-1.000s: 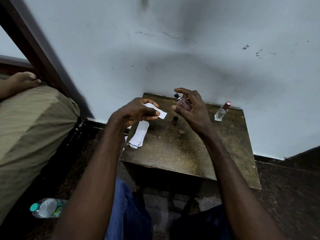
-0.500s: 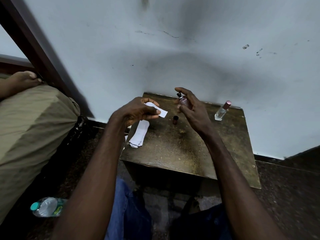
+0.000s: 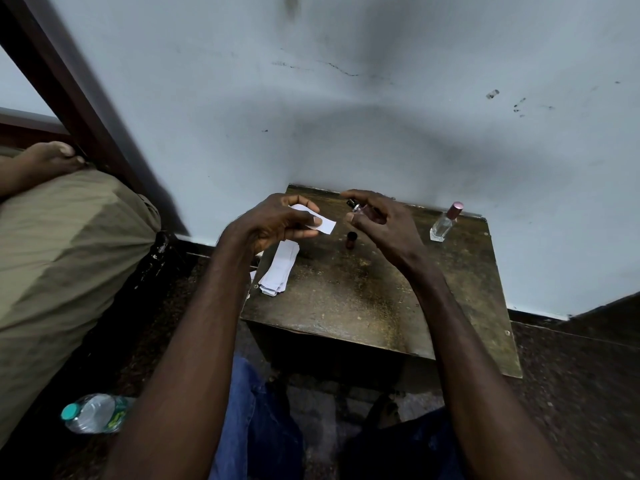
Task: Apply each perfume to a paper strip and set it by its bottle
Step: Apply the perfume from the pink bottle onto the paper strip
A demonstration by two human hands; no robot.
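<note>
Above the bench (image 3: 363, 299), the left hand (image 3: 273, 223) pinches a paper strip (image 3: 323, 224), free end offered toward the nozzle; right hand (image 3: 377, 220) fingers wrap the uncapped perfume bottle (image 3: 358, 208), forefinger poised on top, apparently to spray.

white paper strip (image 3: 323, 224) held flat, uncapped perfume bottle (image 3: 360, 209) tilted

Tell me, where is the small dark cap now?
In the head view the small dark cap stands on the wooden table, just below the right hand and right of the pile of paper strips.
</note>
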